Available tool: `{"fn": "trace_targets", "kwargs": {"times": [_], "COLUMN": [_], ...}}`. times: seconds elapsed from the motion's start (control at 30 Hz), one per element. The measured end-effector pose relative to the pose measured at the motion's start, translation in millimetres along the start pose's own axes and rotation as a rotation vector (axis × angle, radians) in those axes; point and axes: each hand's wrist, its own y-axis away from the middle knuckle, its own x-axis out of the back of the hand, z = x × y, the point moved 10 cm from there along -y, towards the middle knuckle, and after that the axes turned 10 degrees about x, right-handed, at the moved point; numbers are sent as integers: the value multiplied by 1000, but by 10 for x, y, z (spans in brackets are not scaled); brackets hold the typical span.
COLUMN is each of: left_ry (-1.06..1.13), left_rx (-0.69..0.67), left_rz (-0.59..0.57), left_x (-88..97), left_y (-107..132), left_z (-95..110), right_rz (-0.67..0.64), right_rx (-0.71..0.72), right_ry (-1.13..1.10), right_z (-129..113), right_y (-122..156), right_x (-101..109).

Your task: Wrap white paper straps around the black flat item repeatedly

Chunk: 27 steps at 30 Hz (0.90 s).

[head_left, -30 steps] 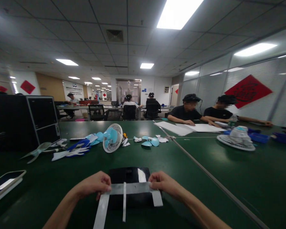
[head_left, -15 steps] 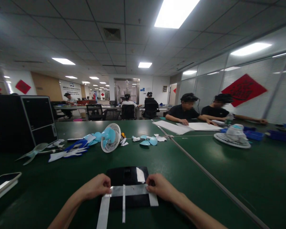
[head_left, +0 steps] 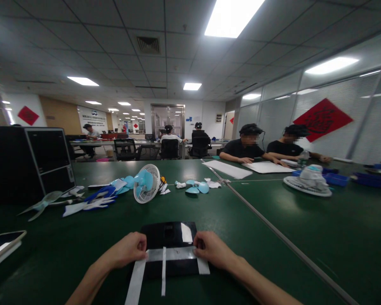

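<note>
Before me lies a black flat panel (head_left: 169, 271) with a white patch (head_left: 186, 233) near its upper right. Across it stretches a shiny translucent strip (head_left: 174, 253) that looks like tape. My left hand (head_left: 131, 247) pinches the left end of this strip, while my right hand (head_left: 211, 249) has the right end between thumb and fingers. A wide white ribbed band (head_left: 135, 281) runs from below my left fingers toward me. One narrow white strip (head_left: 164, 273) crosses the middle, and a short white ribbed piece (head_left: 203, 266) sits under the right end.
A phone (head_left: 4, 243) lies at the left on the green table (head_left: 241, 262). Farther back are gloves (head_left: 95, 199), a small fan (head_left: 147, 184), blue fan blades (head_left: 197, 187) and a black computer case (head_left: 28, 165). Two people sit at the right behind white sheets (head_left: 228, 168).
My view has shifted slightly. Both hands keep their pinch on the strip, almost unmoved. Across the table, a co-worker's hands and a white sheet have shifted a little.
</note>
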Motion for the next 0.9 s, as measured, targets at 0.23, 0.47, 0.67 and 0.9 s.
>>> {"fn": "trace_targets", "kwargs": {"times": [0.23, 0.47, 0.67, 0.9], "left_ry": [-70, -65, -65, -41], "left_rx": [-295, -366, -390, -395], "left_rz": [7, -21, -11, -1], "left_x": [-169, -229, -230, -243], "left_y": [104, 145, 119, 61], "left_z": [408, 529, 514, 469], "right_rz": [-21, 10, -73, -69], "right_rx": [60, 208, 480, 540], "right_ry": [47, 182, 279, 521], "right_z": [-48, -280, -869, -1001], "right_y": [-21, -22, 2, -175], "right_x": [-55, -95, -331, -584]}}
